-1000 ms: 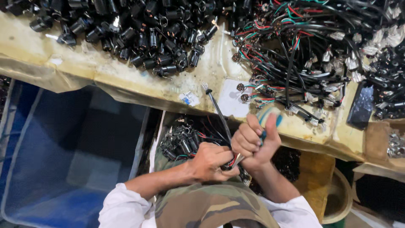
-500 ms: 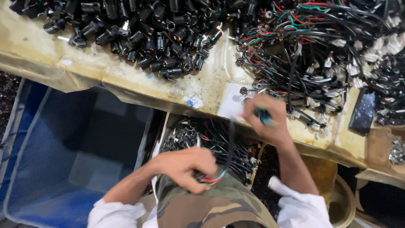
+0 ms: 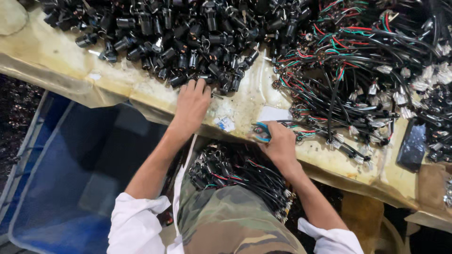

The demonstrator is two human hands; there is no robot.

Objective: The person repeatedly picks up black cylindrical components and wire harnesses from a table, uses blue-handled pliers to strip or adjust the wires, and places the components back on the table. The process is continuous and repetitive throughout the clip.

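1. Your left hand (image 3: 193,101) has left the lap and reached up onto the bench (image 3: 141,89); its fingers, loosely spread, touch the near edge of the black connectors (image 3: 188,42).
2. Your right hand (image 3: 280,141) has dropped to the bench edge, closed on a teal-handled tool (image 3: 261,131); its tip is hidden.
3. Wired harnesses (image 3: 358,70) lie just beside that hand, cut off at the top.
4. More cables (image 3: 235,171) sit in your lap, partly hidden.
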